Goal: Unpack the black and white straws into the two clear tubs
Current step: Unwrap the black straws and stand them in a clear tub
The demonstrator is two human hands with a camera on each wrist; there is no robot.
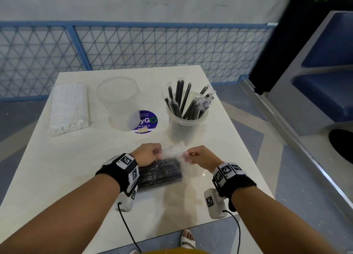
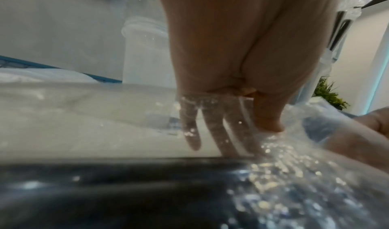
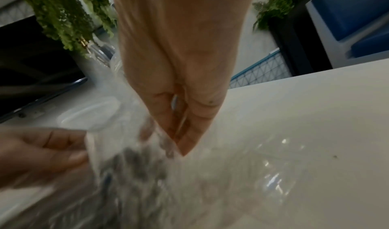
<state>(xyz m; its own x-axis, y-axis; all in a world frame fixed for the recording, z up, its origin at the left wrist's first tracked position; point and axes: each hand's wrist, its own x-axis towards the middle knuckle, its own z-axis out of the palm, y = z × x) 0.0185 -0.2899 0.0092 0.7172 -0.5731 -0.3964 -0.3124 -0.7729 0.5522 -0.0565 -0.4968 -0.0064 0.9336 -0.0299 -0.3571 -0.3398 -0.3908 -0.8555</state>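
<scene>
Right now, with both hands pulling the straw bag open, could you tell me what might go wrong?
1. The left hand and right hand pinch the clear bag; a sudden tear could scatter its black straws.
2. The right tub stands close behind; a jerk might tip it.

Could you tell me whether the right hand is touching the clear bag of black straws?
Touching. In the right wrist view, the right hand pinches the clear bag between thumb and fingers; the head view shows the same.
</scene>
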